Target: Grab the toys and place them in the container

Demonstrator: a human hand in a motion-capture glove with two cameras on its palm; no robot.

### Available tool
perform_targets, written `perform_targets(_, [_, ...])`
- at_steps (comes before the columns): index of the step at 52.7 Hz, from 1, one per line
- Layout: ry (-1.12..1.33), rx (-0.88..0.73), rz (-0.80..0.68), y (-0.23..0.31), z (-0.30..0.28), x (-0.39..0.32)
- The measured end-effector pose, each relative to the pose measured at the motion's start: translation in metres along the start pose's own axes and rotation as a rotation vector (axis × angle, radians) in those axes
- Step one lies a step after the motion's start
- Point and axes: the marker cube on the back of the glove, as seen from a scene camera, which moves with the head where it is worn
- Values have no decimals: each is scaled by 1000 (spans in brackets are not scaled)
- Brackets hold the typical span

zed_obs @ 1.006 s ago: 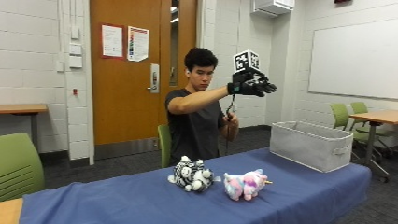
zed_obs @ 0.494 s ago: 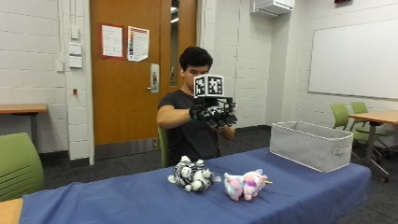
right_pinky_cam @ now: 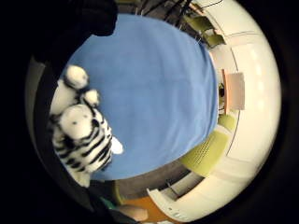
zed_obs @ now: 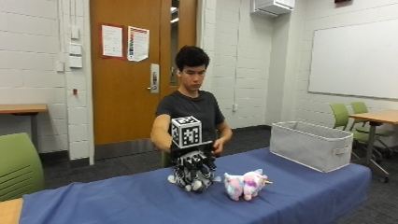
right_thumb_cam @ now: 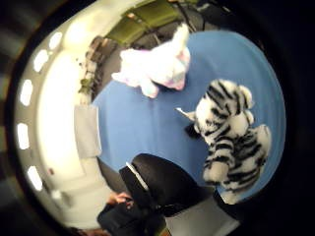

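A black-and-white striped plush toy (zed_obs: 188,179) stands on the blue-covered table (zed_obs: 112,200) in front of the seated person. My gloved right hand (zed_obs: 196,161) hovers right over it, fingers pointing down around its top, not visibly closed on it. Both palm views show the striped toy (right_pinky_cam: 79,135) (right_thumb_cam: 231,142) close beneath the palm, still resting on the cloth. A pink and white plush toy (zed_obs: 244,184) (right_thumb_cam: 155,69) lies just beside it, toward the container. The grey fabric container (zed_obs: 311,144) stands on the table's far right end.
A green chair (zed_obs: 18,163) stands off the table's left end. More green chairs (zed_obs: 351,116) and a wooden table (zed_obs: 379,116) are behind the container. Blue cloth lies bare between the toys and the container.
My hand has come down from chest height in front of the person to just over the striped toy. Neither toy has moved.
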Motion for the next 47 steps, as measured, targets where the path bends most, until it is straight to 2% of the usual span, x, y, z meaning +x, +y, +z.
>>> perform_targets(16, [26,-113,-1,9,49,0])
perform_targets(27, [47,-94,10,15,57,-5])
perform_targets(39, [160,44,-11,20,49,-21])
perform_targets(47, [232,10,-28,26,48,-31])
